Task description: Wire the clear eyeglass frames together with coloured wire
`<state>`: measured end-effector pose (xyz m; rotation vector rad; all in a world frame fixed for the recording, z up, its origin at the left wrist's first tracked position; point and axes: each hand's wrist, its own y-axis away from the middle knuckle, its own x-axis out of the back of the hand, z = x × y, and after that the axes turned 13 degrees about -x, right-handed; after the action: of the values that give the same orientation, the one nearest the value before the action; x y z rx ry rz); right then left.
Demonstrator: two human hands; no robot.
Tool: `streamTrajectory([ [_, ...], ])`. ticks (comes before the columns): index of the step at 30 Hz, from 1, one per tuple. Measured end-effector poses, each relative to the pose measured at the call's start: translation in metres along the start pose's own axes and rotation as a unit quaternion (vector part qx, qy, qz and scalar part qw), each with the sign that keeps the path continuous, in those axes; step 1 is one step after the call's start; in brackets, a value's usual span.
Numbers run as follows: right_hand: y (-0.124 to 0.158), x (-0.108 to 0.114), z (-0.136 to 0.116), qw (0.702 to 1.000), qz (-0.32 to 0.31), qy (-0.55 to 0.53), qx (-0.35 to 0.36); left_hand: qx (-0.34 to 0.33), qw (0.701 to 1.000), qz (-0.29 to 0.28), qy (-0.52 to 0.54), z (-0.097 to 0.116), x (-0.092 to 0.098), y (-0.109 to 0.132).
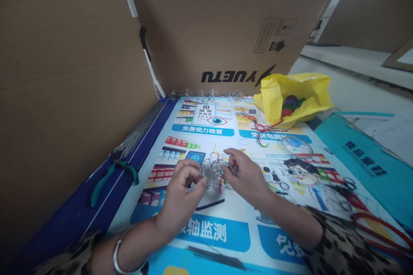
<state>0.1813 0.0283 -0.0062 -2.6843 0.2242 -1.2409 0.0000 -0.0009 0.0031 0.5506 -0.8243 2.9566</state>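
Note:
My left hand (180, 195) and my right hand (247, 176) meet over the printed poster mat (219, 232). Both pinch a small tangle of clear beads and thin wire (213, 169) with red and yellow strands sticking out of it. My left fingers curl around its left side and my right thumb and fingers close on its right side. A silver bangle (118, 253) sits on my left wrist. A short black stick (209, 204) lies on the mat just below the hands.
Teal-handled pliers (111, 176) lie at the left on the blue edge. A yellow plastic bag (292, 96) with coloured bits stands at the back right, red wire (263, 131) before it. A clear round lid (297, 146), red-handled scissors (377, 230) and cardboard walls (71, 86) surround the mat.

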Motion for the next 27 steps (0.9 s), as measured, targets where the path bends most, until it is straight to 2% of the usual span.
streamTrajectory([
  [13, 0.001, -0.002, 0.005, 0.997, 0.032, -0.013, 0.072, 0.029, 0.999, -0.016, 0.02, -0.006, 0.002, 0.002],
  [18, 0.002, -0.001, 0.005, 0.994, 0.029, -0.074, 0.07, 0.036, 0.999, -0.014, 0.035, -0.007, 0.002, 0.002],
  [21, 0.002, 0.001, 0.004, 0.989, -0.005, -0.141, 0.043, 0.04, 0.998, -0.023, 0.036, -0.008, 0.002, 0.002],
  [27, 0.001, 0.008, 0.0, 0.961, -0.115, -0.248, -0.033, 0.035, 0.998, -0.009, 0.052, -0.008, 0.0, 0.001],
])
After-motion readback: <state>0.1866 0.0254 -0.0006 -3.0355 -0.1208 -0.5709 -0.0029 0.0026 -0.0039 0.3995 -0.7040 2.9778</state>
